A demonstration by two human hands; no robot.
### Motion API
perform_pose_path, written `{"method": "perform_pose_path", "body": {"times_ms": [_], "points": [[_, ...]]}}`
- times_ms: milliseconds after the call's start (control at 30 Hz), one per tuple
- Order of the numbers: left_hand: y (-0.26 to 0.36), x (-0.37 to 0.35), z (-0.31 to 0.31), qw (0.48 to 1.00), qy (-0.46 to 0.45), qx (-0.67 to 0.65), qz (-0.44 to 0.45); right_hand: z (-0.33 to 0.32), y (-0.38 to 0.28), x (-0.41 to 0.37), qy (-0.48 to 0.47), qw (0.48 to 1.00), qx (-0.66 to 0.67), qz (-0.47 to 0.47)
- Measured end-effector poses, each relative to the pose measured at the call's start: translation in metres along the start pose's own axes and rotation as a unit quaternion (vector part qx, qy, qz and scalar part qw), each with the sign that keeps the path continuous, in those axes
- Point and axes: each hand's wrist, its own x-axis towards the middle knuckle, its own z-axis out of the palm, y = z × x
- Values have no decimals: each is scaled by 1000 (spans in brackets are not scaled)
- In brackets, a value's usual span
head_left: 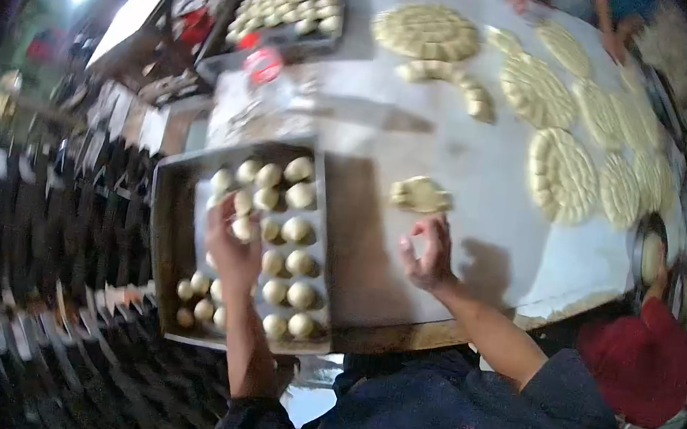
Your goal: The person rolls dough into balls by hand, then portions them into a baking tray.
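Observation:
My left hand (233,245) reaches into a metal tray (322,254) of round pale dough balls (296,230). Its fingers curve around a dough ball (242,228) near the middle of the tray; blur hides part of the grip. My right hand (430,255) hovers over the white table with thumb and fingers apart and nothing between them. Just beyond its fingertips lies a small flat piece of shaped dough (421,194) with several rolled bits along its edge.
Patterned dough pieces (561,175) cover the table's right side, near a large round one (427,31). A second tray (280,19) of dough balls and a red-lidded clear container (264,65) stand back left. Another person's hands (617,42) are at the far edge; a red-capped person (638,359) is right.

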Motion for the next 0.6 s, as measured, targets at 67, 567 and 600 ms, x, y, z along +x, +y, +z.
{"method": "perform_pose_path", "body": {"times_ms": [67,567,600], "points": [[63,32,93,978,-132,-131,96,-58,66,-16,16,997,-64,45],[79,187,467,909,-272,-205,-240,-238,167,-113,121,952,-188,210],[74,170,465,902,-285,-232,-227,-240,165,-112,127,952,-185,208]]}}
